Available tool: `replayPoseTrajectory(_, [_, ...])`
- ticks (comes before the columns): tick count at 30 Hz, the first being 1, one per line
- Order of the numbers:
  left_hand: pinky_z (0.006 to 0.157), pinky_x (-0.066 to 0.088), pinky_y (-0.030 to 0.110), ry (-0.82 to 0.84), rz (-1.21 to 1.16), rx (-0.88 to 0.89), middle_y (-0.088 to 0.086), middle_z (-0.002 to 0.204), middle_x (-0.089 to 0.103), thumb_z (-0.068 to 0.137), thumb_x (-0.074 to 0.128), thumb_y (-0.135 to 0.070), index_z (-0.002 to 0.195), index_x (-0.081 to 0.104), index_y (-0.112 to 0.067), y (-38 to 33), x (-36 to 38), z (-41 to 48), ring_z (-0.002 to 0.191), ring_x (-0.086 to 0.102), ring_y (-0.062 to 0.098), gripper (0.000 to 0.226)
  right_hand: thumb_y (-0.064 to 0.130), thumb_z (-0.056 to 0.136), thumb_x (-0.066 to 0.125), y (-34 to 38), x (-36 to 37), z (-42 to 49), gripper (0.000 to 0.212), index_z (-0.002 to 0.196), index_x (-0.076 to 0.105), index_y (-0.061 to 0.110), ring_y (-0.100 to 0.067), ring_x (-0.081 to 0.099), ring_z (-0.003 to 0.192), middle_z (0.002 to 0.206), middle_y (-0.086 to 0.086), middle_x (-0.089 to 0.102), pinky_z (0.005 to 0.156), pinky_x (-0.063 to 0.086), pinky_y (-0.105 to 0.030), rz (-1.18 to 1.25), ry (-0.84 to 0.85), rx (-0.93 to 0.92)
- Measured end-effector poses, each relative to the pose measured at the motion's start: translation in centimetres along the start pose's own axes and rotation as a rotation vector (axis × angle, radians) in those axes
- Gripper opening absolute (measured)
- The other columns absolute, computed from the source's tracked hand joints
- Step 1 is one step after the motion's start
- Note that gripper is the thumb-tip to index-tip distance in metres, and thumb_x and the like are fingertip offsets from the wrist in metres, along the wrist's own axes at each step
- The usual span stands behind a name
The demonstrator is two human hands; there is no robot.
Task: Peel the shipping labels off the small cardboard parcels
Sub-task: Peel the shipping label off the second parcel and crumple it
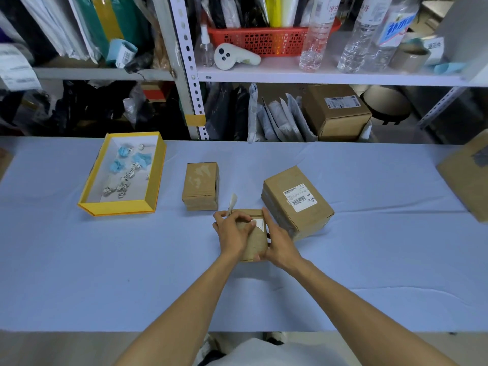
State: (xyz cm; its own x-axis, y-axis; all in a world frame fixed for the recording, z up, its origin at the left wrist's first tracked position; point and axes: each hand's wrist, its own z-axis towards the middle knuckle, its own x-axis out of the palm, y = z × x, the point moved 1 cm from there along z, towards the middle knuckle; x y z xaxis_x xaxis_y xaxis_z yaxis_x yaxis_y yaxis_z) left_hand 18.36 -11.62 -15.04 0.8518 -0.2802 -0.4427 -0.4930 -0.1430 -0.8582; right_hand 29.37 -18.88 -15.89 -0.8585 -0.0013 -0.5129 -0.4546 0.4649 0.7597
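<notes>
Pale blue table (79, 273) before cluttered white metal shelving (317, 76).

Bare forearms (184, 294) lead to the left hand (232, 233) and right hand (280, 247). A white garment (264, 352) shows at the bottom edge, over the torso.

I can't read the parcel (253, 244) label (258, 223) — left hand (232, 231) covers most of it; right-edge cardboard box (467, 178) cropped.

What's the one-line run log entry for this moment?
phase: peeling | left hand: pinches lifted white paper label | right hand: holds small brown cardboard parcel | remaining: larger labelled cardboard parcel
</notes>
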Motion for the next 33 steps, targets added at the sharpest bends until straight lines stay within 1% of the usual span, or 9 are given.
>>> replayPoseTrajectory(3, [0.093, 0.031, 0.020, -0.003, -0.014, -0.018, -0.002, 0.117, 0.036, 0.079, 0.074, -0.013, 0.076, 0.068, -0.017, -0.1, 0.2, 0.3, 0.115, 0.034, 0.022, 0.008, 0.019, 0.087, 0.067, -0.1, 0.0, -0.2, 0.072, 0.143, 0.030, 0.046, -0.004, 0.063, 0.094, 0.125, 0.010, 0.057, 0.076, 0.057, -0.023, -0.010, -0.028, 0.016])
replayPoseTrajectory(4, [0.093, 0.031, 0.021, 0.009, -0.020, -0.020, -0.001, 0.116, 0.035, 0.079, 0.074, -0.012, 0.076, 0.068, -0.017, -0.1, 0.2, 0.4, 0.114, 0.033, 0.023, 0.008, 0.017, 0.086, 0.068, 0.0, 0.0, -0.2, 0.078, 0.144, 0.026, 0.046, -0.004, 0.063, 0.095, 0.125, 0.010, 0.056, 0.077, 0.058, -0.025, 0.018, -0.023, 0.031])
replayPoseTrajectory(7, [0.094, 0.030, 0.021, 0.061, -0.020, -0.020, -0.001, 0.115, 0.034, 0.080, 0.073, -0.010, 0.073, 0.066, -0.019, 0.0, -0.1, 0.5, 0.112, 0.033, 0.022, 0.013, 0.008, 0.064, 0.081, 0.2, -0.2, -0.1, 0.123, 0.154, 0.000, 0.031, -0.020, 0.060, 0.107, 0.128, 0.005, 0.050, 0.086, 0.057, -0.042, -0.002, 0.013, 0.004])
replayPoseTrajectory(9, [0.099, 0.033, 0.024, 0.070, -0.021, -0.029, -0.001, 0.114, 0.034, 0.080, 0.073, -0.011, 0.071, 0.064, -0.021, 0.2, -0.3, 0.7, 0.114, 0.037, 0.023, 0.016, 0.005, 0.059, 0.083, 0.3, -0.3, 0.0, 0.129, 0.155, -0.001, 0.028, -0.024, 0.059, 0.110, 0.132, -0.002, 0.050, 0.087, 0.056, -0.045, 0.015, 0.019, 0.008])
replayPoseTrajectory(15, [0.107, 0.042, 0.038, 0.074, -0.035, -0.019, 0.007, 0.118, 0.044, 0.081, 0.073, -0.016, 0.073, 0.064, -0.024, 0.5, -0.9, 1.5, 0.114, 0.049, 0.023, 0.014, 0.001, 0.059, 0.083, 0.3, -0.5, 0.1, 0.129, 0.155, 0.000, 0.023, -0.024, 0.056, 0.116, 0.136, -0.003, 0.048, 0.090, 0.055, -0.045, 0.044, 0.029, 0.006])
replayPoseTrajectory(21, [0.103, 0.046, 0.037, 0.070, -0.048, -0.007, 0.007, 0.116, 0.048, 0.079, 0.075, -0.017, 0.074, 0.066, -0.022, 0.8, -0.8, 1.5, 0.105, 0.056, 0.019, 0.012, 0.000, 0.058, 0.083, 0.3, -0.6, 0.1, 0.130, 0.155, 0.000, 0.025, -0.025, 0.058, 0.113, 0.133, -0.004, 0.049, 0.088, 0.056, -0.046, 0.053, 0.036, 0.012])
replayPoseTrajectory(24, [0.095, 0.046, 0.027, 0.053, -0.089, -0.012, 0.011, 0.114, 0.052, 0.082, 0.072, -0.013, 0.076, 0.064, -0.019, 0.6, -1.0, 1.4, 0.096, 0.057, 0.015, 0.011, 0.000, 0.056, 0.083, 0.2, -0.5, 0.2, 0.131, 0.155, 0.001, 0.025, -0.026, 0.058, 0.113, 0.133, -0.008, 0.050, 0.088, 0.056, -0.047, 0.064, 0.033, 0.012])
replayPoseTrajectory(29, [0.090, 0.046, 0.030, -0.091, -0.179, -0.051, 0.005, 0.113, 0.058, 0.089, 0.065, -0.013, 0.079, 0.059, -0.019, 0.8, -1.7, 0.7, 0.100, 0.057, 0.016, 0.013, -0.004, 0.060, 0.082, 0.4, -0.4, 0.1, 0.127, 0.155, 0.002, 0.024, -0.026, 0.056, 0.115, 0.134, -0.006, 0.047, 0.090, 0.055, -0.047, 0.075, 0.041, 0.004])
replayPoseTrajectory(33, [0.081, 0.042, 0.024, -0.180, -0.205, -0.034, 0.001, 0.107, 0.055, 0.091, 0.062, -0.014, 0.087, 0.057, -0.015, 0.4, -2.3, 0.6, 0.099, 0.056, 0.015, 0.006, -0.005, 0.064, 0.081, 0.4, -0.4, 0.1, 0.125, 0.155, 0.000, 0.023, -0.024, 0.053, 0.119, 0.137, -0.001, 0.043, 0.093, 0.054, -0.044, 0.075, 0.053, -0.003])
